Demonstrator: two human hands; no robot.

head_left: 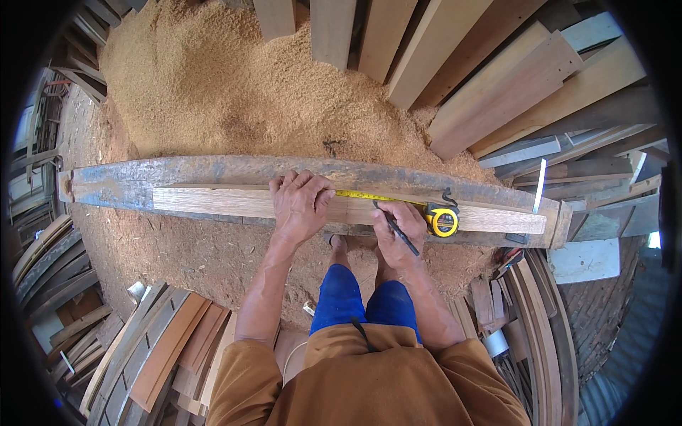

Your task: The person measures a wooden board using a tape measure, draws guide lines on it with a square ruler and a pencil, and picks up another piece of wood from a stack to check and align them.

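Head view: measured marking on the pale plank seems in hand; the left hand, fingers bent, hides the tape blade's end, its grip unclear; the right hand pinches a black pen beside the yellow tape measure; next calls for a steady stroke; the white cylinder's inside is hidden.

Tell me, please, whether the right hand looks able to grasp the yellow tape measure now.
Probably yes: the right hand is beside the tape measure, nothing visible blocking it, though the black pen-like tool it holds might hinder gripping.
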